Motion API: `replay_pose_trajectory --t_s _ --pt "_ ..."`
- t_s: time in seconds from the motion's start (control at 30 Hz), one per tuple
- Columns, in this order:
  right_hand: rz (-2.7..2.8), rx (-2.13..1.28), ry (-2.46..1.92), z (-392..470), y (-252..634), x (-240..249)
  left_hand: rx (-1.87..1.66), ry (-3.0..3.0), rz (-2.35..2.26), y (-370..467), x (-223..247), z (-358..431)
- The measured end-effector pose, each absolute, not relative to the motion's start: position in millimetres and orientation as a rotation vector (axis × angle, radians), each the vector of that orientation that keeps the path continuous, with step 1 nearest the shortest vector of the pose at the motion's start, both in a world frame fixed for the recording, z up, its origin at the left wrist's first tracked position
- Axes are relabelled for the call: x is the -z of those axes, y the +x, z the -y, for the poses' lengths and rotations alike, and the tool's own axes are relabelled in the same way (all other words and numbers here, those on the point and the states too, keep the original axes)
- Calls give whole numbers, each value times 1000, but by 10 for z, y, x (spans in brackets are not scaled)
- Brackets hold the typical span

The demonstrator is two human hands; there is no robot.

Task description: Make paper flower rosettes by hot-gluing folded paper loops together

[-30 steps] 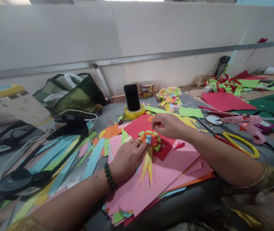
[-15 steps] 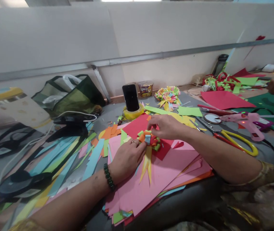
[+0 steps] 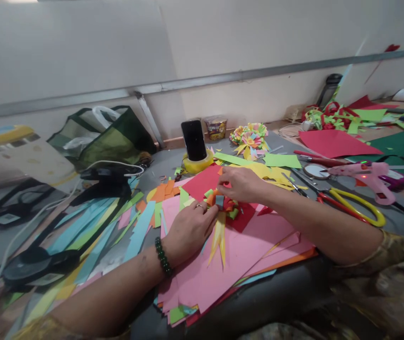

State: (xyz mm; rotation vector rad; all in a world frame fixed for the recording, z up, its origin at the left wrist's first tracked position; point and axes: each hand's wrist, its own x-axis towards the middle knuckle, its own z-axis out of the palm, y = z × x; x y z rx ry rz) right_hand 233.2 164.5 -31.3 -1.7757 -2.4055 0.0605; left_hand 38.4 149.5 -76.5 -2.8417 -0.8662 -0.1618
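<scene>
Head view: what do the two hands do here?

– The left hand [image 3: 190, 230] has its grip on the paper rosette [image 3: 228, 205]; it holds the left side, and the fingertips are at the small blue piece [image 3: 219, 201] in the middle.

– And the right hand [image 3: 240, 184]?

– Its fingers are bent and close together, at the upper edge of the rosette. I cannot tell if this grip pinches something, because the fingertips are partly hidden.

– Where does the paper rosette lie, exactly?

– It lies on a red sheet [image 3: 202, 182], which is upon a pile of pink paper [image 3: 237, 264]. Its yellow tails [image 3: 218, 241] point toward the person.

– Which tools are near?

– On the table [image 3: 162, 166], to the right, I see the scissors [image 3: 382, 216] with red and yellow handles, and behind them a pink glue gun [image 3: 365, 175]. A phone [image 3: 193, 140] stands in a yellow tape roll [image 3: 198, 165].
</scene>
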Motion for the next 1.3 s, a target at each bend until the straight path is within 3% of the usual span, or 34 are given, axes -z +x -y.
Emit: replay_pose_trajectory --t_s 0.43,1.3 --pt "2479 -216 -1802 -1697 2343 392 189 -2858 860 377 770 -1501" --pt "2395 -117 -1742 -1690 2387 317 107 -2835 867 399 742 -1494"
